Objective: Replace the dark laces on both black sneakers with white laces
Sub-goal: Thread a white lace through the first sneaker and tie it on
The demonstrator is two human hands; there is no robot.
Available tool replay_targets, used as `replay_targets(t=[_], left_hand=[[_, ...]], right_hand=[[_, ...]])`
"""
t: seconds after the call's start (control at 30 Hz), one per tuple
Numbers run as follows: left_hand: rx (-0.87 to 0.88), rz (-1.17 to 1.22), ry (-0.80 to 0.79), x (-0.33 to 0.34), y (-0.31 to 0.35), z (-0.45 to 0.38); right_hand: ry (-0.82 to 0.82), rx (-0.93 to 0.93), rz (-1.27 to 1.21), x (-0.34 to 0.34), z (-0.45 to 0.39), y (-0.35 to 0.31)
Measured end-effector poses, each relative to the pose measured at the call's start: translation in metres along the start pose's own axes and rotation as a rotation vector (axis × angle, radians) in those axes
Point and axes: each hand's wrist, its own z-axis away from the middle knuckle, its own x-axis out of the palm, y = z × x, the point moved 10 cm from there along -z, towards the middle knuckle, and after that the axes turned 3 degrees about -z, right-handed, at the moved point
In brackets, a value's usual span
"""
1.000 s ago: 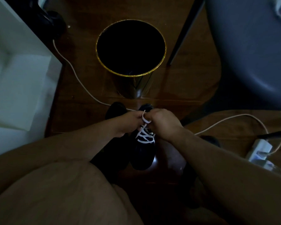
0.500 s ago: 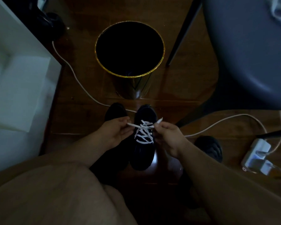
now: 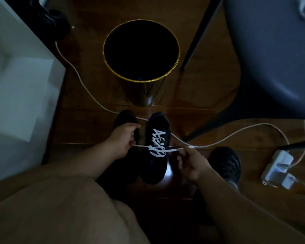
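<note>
**Lace ends drawn out sideways over one sneaker**

Lacing in white already crosses the right-hand black sneaker (image 3: 156, 148), which stands on the wooden floor (image 3: 88, 118) at about 6 o'clock from the gold-rimmed bin (image 3: 141, 50). The white lace (image 3: 157, 146) runs out to both sides near the top eyelets. The left hand (image 3: 123, 141) pinches the end at 9 o'clock of the shoe; the right hand (image 3: 192, 161) pinches the other end at 3 o'clock, fingers curled round it.

The lace looks flat, soft and light, so it should bend freely and may slip if held loosely; the ends near the tips seem the best place to grip, with an even pull on each side. The sneaker itself is light enough to shift under a hard tug.

The second black sneaker (image 3: 125, 118) sits just beside the first at its 9 o'clock, partly behind the left hand; its laces cannot be made out in the dim light. A white cable (image 3: 74, 67) passes under or behind the toes and on toward a power adapter (image 3: 278, 166) at 3 o'clock. Another dark shoe (image 3: 225, 162) lies near the right wrist. A chair leg (image 3: 199, 32) slants at 1 o'clock. The cable is the likeliest thing to snag a loose lace end.
</note>
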Motion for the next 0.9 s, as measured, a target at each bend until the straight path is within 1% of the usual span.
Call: replay_targets(t=[0.1, 0.13, 0.17, 0.2, 0.23, 0.3, 0.37, 0.4, 0.47, 0.5, 0.53, 0.57, 0.63, 0.7, 0.77, 0.83, 0.9], left_hand=[[0.327, -0.746, -0.303, 0.057, 0.017, 0.013], [0.444, -1.001, -0.371, 0.075, 0.014, 0.018], [0.536, -1.185, -0.422, 0.089, 0.009, 0.021], [0.588, -1.271, -0.455, 0.098, 0.003, 0.023], [0.601, -1.274, -0.469, 0.102, 0.000, 0.023], [0.591, -1.229, -0.455, 0.101, -0.004, 0.020], [0.568, -1.196, -0.448, 0.099, -0.008, 0.017], [0.525, -1.156, -0.444, 0.097, -0.010, 0.016], [0.370, -0.972, -0.408, 0.089, -0.014, 0.010], [0.271, -0.851, -0.389, 0.084, -0.016, 0.007], [0.185, -0.729, -0.376, 0.079, -0.018, 0.005], [0.116, -0.630, -0.368, 0.075, -0.020, 0.003], [0.022, -0.505, -0.369, 0.069, -0.024, 0.004], [-0.028, -0.425, -0.395, 0.067, -0.028, 0.007], [-0.023, -0.402, -0.420, 0.068, -0.028, 0.011], [-0.008, -0.411, -0.428, 0.069, -0.026, 0.014], [0.004, -0.404, -0.418, 0.067, -0.025, 0.014]], right_hand=[[-0.088, 0.037, -0.209, 0.022, 0.011, -0.004], [-0.105, 0.028, -0.262, 0.027, 0.014, -0.007], [-0.125, 0.011, -0.303, 0.032, 0.018, -0.010], [-0.139, -0.014, -0.317, 0.035, 0.018, -0.013], [-0.161, -0.020, -0.315, 0.040, 0.020, -0.014], [-0.168, -0.080, -0.152, 0.046, 0.021, -0.014], [-0.152, -0.281, 0.238, 0.050, 0.025, -0.022], [-0.145, -0.408, 0.474, 0.053, 0.031, -0.027], [-0.155, -0.622, 0.866, 0.063, 0.039, -0.032], [-0.161, -0.688, 0.981, 0.066, 0.040, -0.031], [-0.158, -0.739, 1.034, 0.067, 0.040, -0.031], [-0.145, -0.775, 1.052, 0.067, 0.041, -0.031], [-0.109, -0.779, 1.065, 0.066, 0.038, -0.028], [-0.087, -0.726, 1.004, 0.064, 0.031, -0.023], [-0.097, -0.650, 0.905, 0.067, 0.026, -0.015], [-0.132, -0.543, 0.753, 0.074, 0.020, -0.005], [-0.196, -0.425, 0.617, 0.081, 0.015, 0.006]])
